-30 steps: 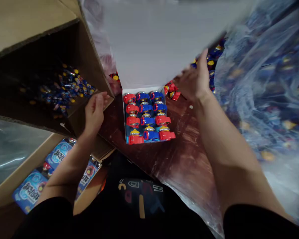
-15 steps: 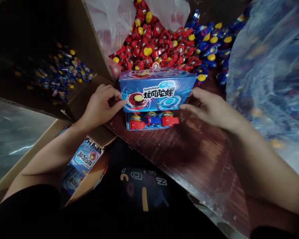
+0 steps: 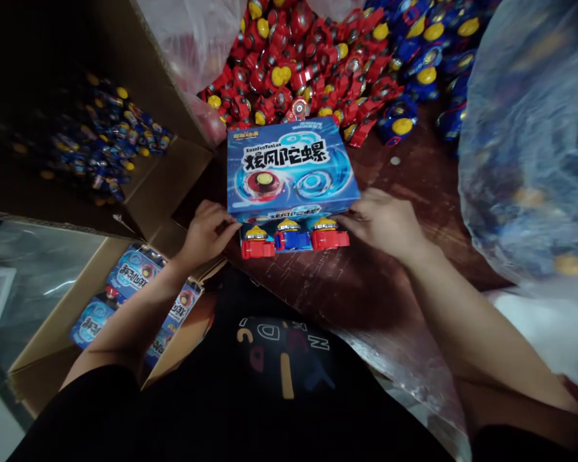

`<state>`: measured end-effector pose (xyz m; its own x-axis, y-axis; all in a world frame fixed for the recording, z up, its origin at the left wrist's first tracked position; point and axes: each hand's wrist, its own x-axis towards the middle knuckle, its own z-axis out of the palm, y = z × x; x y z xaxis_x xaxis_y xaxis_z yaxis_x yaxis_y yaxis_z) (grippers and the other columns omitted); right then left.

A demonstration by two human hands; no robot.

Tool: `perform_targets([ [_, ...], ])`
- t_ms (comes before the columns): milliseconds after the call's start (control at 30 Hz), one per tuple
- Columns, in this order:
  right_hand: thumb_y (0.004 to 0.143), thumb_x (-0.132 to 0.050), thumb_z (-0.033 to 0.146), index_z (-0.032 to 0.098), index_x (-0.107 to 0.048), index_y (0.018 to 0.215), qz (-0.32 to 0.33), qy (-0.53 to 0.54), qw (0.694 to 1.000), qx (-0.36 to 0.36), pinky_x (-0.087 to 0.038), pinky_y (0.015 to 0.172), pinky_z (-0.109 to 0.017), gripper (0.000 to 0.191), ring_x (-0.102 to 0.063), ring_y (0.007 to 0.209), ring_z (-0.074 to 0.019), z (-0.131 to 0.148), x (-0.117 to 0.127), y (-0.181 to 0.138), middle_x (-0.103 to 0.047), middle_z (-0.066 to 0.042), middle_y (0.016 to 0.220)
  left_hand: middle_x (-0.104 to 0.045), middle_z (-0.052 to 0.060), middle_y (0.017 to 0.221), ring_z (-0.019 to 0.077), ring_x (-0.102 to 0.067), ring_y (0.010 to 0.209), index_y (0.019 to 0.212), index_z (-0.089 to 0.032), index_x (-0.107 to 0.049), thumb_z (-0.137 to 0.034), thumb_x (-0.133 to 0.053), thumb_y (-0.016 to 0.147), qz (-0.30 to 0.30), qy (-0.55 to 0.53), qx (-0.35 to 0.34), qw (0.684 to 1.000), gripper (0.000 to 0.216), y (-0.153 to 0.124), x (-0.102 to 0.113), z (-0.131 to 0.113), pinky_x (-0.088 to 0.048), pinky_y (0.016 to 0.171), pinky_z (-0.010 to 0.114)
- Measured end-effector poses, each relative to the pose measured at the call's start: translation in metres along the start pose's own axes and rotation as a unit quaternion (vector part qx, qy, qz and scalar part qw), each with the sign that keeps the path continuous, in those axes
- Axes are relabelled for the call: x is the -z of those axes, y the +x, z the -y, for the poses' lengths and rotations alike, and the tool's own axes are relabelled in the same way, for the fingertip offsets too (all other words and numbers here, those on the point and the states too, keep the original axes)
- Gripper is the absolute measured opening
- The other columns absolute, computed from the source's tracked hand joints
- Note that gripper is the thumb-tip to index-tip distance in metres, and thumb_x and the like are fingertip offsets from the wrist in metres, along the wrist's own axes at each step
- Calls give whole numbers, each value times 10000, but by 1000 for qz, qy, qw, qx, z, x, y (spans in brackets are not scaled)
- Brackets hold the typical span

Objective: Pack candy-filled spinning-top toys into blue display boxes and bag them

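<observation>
A blue printed display box (image 3: 293, 170) with spinning-top pictures sits on the dark red table, its printed lid panel facing up. Along its near, open side stand a red toy top (image 3: 257, 244), a blue toy top (image 3: 292, 236) and another red toy top (image 3: 329, 235), all with yellow and silver tips. My left hand (image 3: 209, 234) pinches the box's near left corner between thumb and fingers. At the near right corner, my right hand (image 3: 383, 221) grips the box edge; its fingertips are partly hidden by the lid.
Behind the box lie heaps of red toy tops (image 3: 313, 70) and blue toy tops (image 3: 424, 64). A clear plastic bag (image 3: 520, 147) is at right. On the left, a large carton (image 3: 168, 70) holds small toys, and a lower carton (image 3: 43, 378) holds packed blue boxes (image 3: 132, 269).
The lid has tilted down and back, so its large printed face now shows from above. Both hands have moved slightly lower along the corners, and the view has shifted.
</observation>
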<state>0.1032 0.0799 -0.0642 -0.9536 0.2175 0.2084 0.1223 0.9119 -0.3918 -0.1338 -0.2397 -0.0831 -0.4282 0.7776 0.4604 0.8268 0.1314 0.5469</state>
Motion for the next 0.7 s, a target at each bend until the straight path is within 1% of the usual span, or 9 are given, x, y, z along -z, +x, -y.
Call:
perform_targets([
  [133, 986, -602, 331, 253, -747, 968, 3, 13, 999, -46, -429, 599, -297, 165, -702, 863, -237, -2, -26, -18, -749, -82, 1005, -661, 20, 821, 179, -611, 809, 894, -216, -684, -449, -643, 1066, 9, 11, -4, 1000, 293, -15, -11, 7, -507, 764, 366],
  [200, 931, -620, 267, 269, -738, 995, 16, 34, 998, -55, -434, 585, -294, 134, -688, 835, -226, -3, -32, -26, -726, -70, 1011, -713, 68, 1107, 238, -676, 1043, 1061, -239, -685, -488, -650, 1057, -42, -5, 12, 999, 251, -11, 0, -9, -565, 923, 441],
  [267, 883, -626, 210, 285, -731, 1034, 32, 54, 997, -48, -449, 588, -297, 199, -681, 835, -224, -5, -34, -30, -713, -60, 1026, -589, 112, 1510, 348, -585, 1405, 1296, -293, -648, -630, -684, 1003, -82, -17, -11, 996, 449, 1, 14, -34, -509, 1164, 572],
  [333, 887, -618, 193, 277, -724, 1050, 28, 65, 996, -45, -466, 598, -307, 212, -687, 866, -236, -3, -35, -28, -713, -68, 1040, -374, 87, 1748, 453, -370, 1619, 1478, -370, -590, -789, -768, 869, -17, 7, -81, 997, 760, 17, 20, -58, -342, 1321, 671],
  [400, 930, -596, 196, 260, -726, 1064, 12, 63, 997, -48, -499, 629, -330, 197, -699, 936, -259, 6, -34, -24, -721, -88, 1064, -295, 51, 1814, 521, -246, 1669, 1553, -429, -571, -789, -857, 784, 103, 56, -140, 983, 896, 30, 15, -74, -205, 1362, 733],
  [467, 991, -564, 215, 267, -738, 1087, 4, 51, 997, -59, -550, 697, -353, 206, -703, 1022, -265, 19, -32, -22, -730, -91, 1095, -345, 28, 1804, 535, -242, 1670, 1568, -467, -581, -646, -898, 823, 170, 87, -140, 971, 828, 37, 5, -81, -177, 1356, 761],
  [567, 1075, -545, 332, 349, -734, 1242, -1, 33, 997, -73, -615, 916, -372, 253, -679, 1215, -231, 19, -27, -30, -712, -48, 1326, -378, -44, 1785, 500, -272, 1673, 1600, -552, -536, -451, -828, 910, 180, 110, -102, 972, 756, 42, -10, -80, -223, 1341, 759],
  [633, 1092, -537, 441, 389, -644, 1449, -74, 21, 991, -110, -568, 1125, -461, 376, -594, 1401, -262, -6, -17, -58, -623, -54, 1520, -336, -99, 1790, 504, -277, 1670, 1615, -614, -468, -455, -785, 917, 176, 120, -99, 972, 783, 48, -15, -77, -248, 1309, 794],
  [700, 1098, -483, 487, 370, -521, 1583, -231, -26, 943, -237, -481, 1225, -561, 500, -506, 1503, -305, -44, 0, -114, -566, -104, 1569, -326, -148, 1779, 522, -249, 1674, 1580, -647, -487, -498, -784, 885, 176, 80, -94, 977, 771, 55, -16, -76, -212, 1304, 827],
])
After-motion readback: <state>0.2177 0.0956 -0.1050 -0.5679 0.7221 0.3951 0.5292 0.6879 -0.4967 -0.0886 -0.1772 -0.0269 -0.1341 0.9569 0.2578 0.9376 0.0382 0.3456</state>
